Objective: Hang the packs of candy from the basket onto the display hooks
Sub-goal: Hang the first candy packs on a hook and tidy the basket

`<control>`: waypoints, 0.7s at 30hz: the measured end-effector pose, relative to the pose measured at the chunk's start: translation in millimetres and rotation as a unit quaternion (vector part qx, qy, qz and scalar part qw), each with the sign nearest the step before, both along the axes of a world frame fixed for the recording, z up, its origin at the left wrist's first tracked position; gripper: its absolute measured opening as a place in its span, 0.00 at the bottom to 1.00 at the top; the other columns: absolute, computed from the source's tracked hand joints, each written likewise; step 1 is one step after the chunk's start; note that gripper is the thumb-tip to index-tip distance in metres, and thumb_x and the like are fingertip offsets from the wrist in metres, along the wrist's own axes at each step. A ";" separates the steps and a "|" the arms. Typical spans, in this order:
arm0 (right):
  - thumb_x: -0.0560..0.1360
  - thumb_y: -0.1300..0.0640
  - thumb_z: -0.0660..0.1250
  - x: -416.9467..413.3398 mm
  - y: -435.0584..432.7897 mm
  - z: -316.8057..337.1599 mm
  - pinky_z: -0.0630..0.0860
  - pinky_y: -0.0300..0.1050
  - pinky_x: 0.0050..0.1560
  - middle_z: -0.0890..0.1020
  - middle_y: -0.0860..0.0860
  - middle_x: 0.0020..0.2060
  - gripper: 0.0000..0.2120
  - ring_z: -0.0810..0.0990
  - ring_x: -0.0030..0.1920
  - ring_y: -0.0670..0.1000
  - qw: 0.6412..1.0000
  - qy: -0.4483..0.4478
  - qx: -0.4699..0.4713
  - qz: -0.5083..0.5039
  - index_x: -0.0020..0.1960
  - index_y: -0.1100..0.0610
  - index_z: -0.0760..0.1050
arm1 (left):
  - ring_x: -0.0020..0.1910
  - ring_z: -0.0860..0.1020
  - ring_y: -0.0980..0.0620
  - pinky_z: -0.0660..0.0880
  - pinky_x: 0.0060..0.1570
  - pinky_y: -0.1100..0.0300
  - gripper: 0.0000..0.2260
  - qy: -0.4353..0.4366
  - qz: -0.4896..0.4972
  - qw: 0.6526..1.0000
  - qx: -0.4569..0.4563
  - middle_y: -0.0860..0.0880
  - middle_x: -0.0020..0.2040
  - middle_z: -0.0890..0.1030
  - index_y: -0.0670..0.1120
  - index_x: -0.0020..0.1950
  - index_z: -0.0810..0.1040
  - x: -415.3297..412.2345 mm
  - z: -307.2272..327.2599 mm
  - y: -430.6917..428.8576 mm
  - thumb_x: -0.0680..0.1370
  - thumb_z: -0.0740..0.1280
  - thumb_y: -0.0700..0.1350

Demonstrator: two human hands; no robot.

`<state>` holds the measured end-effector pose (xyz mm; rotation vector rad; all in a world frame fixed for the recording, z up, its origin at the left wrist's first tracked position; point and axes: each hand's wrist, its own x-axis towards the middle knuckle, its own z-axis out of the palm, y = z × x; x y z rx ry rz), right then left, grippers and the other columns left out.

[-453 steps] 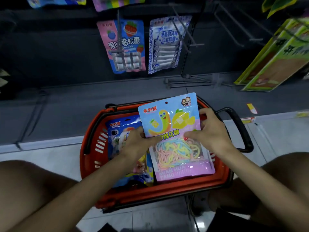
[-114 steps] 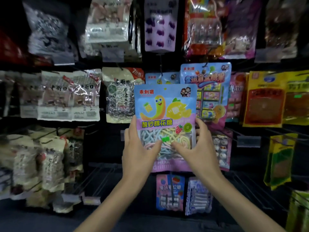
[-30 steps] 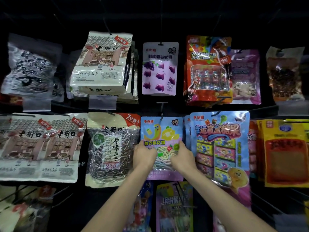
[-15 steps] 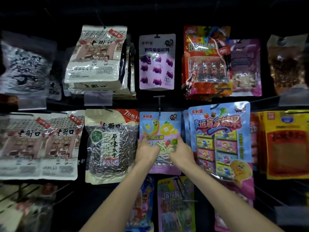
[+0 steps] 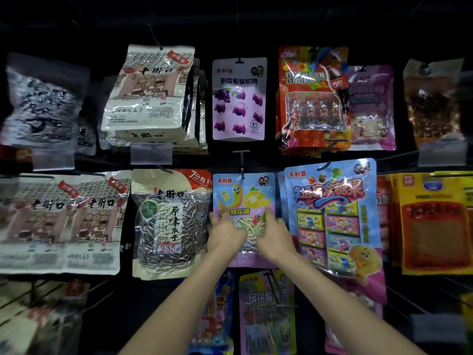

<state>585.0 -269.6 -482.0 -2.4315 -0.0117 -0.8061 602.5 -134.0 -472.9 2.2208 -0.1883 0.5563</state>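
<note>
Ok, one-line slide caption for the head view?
Left hand and right hand hold a blue candy pack at a display hook beside a seed bag.

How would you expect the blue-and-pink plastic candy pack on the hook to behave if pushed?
The blue-and-pink plastic candy pack is probably floppy, being a thin glossy pouch. Its puffy strands suggest it is light. Hung from one thin metal hook, it would likely swing.
</note>
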 end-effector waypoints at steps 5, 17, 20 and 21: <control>0.78 0.60 0.66 -3.4 8.3 -3.5 0.72 0.59 0.70 0.54 0.63 0.81 0.42 0.65 0.76 0.66 0.999 0.004 -0.046 -0.007 0.85 0.53 0.47 | 0.83 0.50 0.36 0.62 0.77 0.40 0.39 -0.045 0.015 0.996 0.078 0.40 0.85 0.45 0.48 0.85 0.51 -4.3 -7.5 -0.4 0.79 0.67 0.43; 0.78 0.64 0.68 -23.5 23.0 -5.5 0.69 0.57 0.72 0.50 0.61 0.81 0.40 0.52 0.82 0.63 0.990 0.007 -0.138 -0.030 0.83 0.55 0.51 | 0.72 0.70 0.37 0.75 0.66 0.40 0.31 -0.039 0.014 0.988 0.152 0.42 0.76 0.65 0.49 0.81 0.62 -22.0 -16.7 15.5 0.79 0.66 0.47; 0.79 0.62 0.67 -40.6 25.7 -4.7 0.73 0.58 0.70 0.57 0.59 0.79 0.36 0.61 0.79 0.63 0.992 -0.014 -0.126 0.001 0.83 0.56 0.55 | 0.66 0.76 0.41 0.77 0.59 0.44 0.29 -0.052 0.019 0.985 0.166 0.45 0.70 0.71 0.51 0.79 0.64 -39.6 -20.2 24.0 0.78 0.65 0.49; 0.79 0.62 0.66 -49.5 26.3 -3.9 0.73 0.57 0.69 0.59 0.58 0.79 0.35 0.64 0.78 0.62 0.993 -0.021 -0.117 0.016 0.83 0.55 0.56 | 0.65 0.76 0.42 0.78 0.56 0.45 0.28 -0.060 0.023 0.982 0.176 0.46 0.68 0.72 0.51 0.79 0.65 -46.5 -22.6 27.3 0.78 0.65 0.49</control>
